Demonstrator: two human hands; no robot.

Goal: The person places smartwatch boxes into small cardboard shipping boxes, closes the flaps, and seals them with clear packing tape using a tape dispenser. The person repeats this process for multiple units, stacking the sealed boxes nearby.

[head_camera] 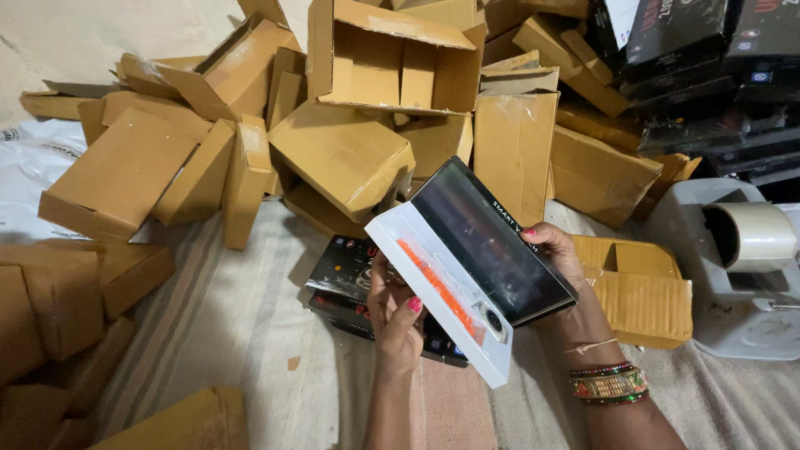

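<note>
I hold a long product box in both hands over the cloth. My left hand (396, 321) grips the white inner tray (433, 292), which carries an orange-strapped watch (454, 296). My right hand (562, 254), with bangles on the wrist, grips the black outer sleeve (492, 242). The tray sticks partly out of the sleeve toward me. Beneath the box lie two black product boxes (346, 275) stacked on the cloth.
A heap of brown cardboard cartons (350, 158) fills the far side and left. Black boxes (692, 50) are stacked at the top right. A grey tape dispenser with a roll (750, 237) stands at the right, next to a carton (642, 292). Striped cloth (242, 333) covers the floor.
</note>
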